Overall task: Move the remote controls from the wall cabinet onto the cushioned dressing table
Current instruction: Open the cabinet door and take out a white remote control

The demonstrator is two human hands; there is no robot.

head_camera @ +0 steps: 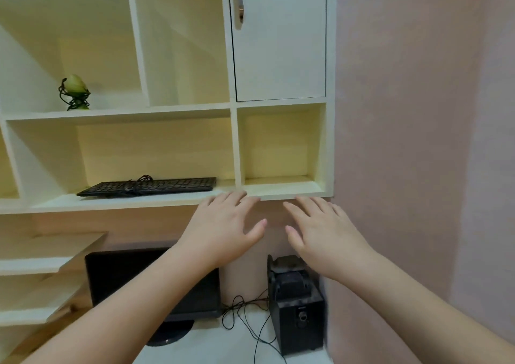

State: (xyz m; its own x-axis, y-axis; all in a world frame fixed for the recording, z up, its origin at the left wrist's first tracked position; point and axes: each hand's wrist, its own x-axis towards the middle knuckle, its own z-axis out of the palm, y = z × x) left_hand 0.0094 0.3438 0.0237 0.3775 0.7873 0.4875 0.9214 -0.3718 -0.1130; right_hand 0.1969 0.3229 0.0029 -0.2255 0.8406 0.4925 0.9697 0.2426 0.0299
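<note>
**Now, two empty hands raised under the wall cabinet**

Both arms reach forward, palms down. The left hand (223, 227) and right hand (320, 232) are spread flat with fingers apart, holding nothing, side by side but not touching. Below the left wrist sits a black monitor (117, 277); below the right, a black speaker (295, 305) with loose cables (242, 313). Just beyond the fingertips runs the wall cabinet (281, 193) shelf edge. Left of the left hand lies a black keyboard (147, 186). No remote controls are visible.
</note>
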